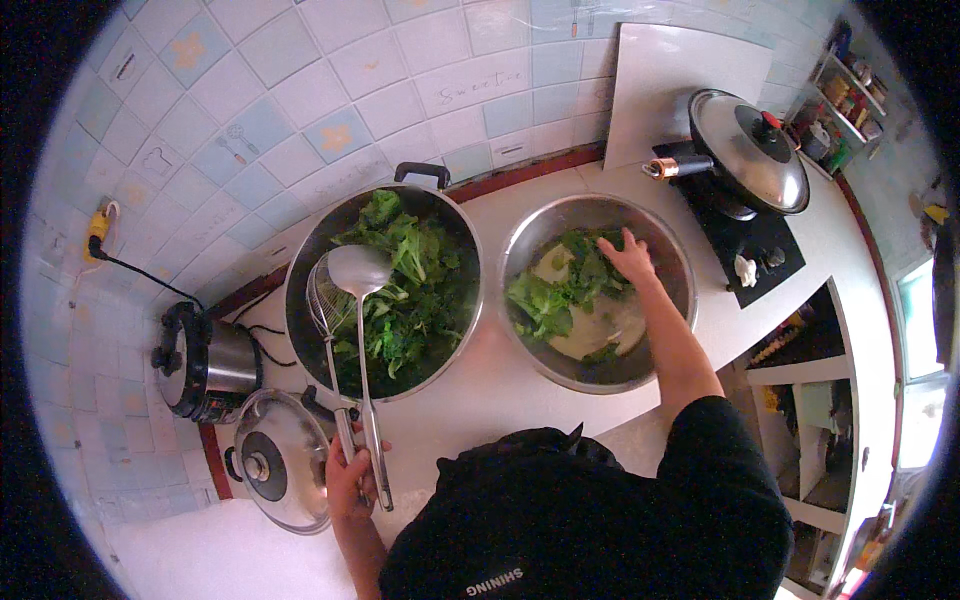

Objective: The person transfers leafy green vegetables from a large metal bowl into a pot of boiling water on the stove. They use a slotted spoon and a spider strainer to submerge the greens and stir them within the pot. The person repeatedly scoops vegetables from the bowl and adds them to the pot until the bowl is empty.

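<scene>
My left hand [351,474] grips the handles of two tools at once. One is a metal ladle [360,270]; the other is a wire-basket skimmer [327,300], partly behind it. Both heads hover over a wide dark pot [474,255] heaped with leafy greens [412,300]. To the right stands a stainless steel basin [679,247] with pale liquid in its bottom and more leafy greens [544,304] lying in it. My right hand [631,259] reaches into this basin, fingers spread at the edge of the leaves; its palm side is hidden.
A domed lid [289,465] lies left of my left hand, near an electric pressure cooker [225,364]. At the back right, a lidded wok [757,157] sits on a black cooktop [772,255]. A white board [679,97] leans on the tiled wall [390,45].
</scene>
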{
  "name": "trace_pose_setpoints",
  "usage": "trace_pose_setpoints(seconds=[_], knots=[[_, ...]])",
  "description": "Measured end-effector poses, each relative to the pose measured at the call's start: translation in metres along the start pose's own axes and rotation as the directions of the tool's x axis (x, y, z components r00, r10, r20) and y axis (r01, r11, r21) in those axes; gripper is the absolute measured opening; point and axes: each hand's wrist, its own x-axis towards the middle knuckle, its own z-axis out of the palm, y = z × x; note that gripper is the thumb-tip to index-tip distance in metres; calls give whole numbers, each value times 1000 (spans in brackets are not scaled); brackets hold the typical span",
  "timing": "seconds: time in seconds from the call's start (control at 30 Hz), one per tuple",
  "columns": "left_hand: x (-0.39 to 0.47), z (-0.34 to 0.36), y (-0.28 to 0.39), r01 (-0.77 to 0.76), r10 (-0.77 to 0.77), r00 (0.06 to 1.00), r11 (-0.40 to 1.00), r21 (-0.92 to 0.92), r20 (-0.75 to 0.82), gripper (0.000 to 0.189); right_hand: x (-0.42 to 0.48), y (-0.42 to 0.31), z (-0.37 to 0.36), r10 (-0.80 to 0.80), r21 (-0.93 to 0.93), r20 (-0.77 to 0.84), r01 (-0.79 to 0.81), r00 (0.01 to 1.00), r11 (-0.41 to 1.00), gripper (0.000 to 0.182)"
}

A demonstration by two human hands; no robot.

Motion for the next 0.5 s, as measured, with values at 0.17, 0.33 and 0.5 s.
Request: trace_pose_setpoints(seconds=[0.17,0.33,0.5], knots=[[2,-1,4,43,-43,999,999,6,-22,49,-2,-41,41,-100,-76,342,133,935,988,107],[1,0,2,38,-37,999,999,28,-32,50,-26,-67,48,-368,28,576,433,730,901,121],[1,0,7,86,-84,996,995,57,-35,50,-99,-82,40,-436,-112,476,544,764,831,110]])
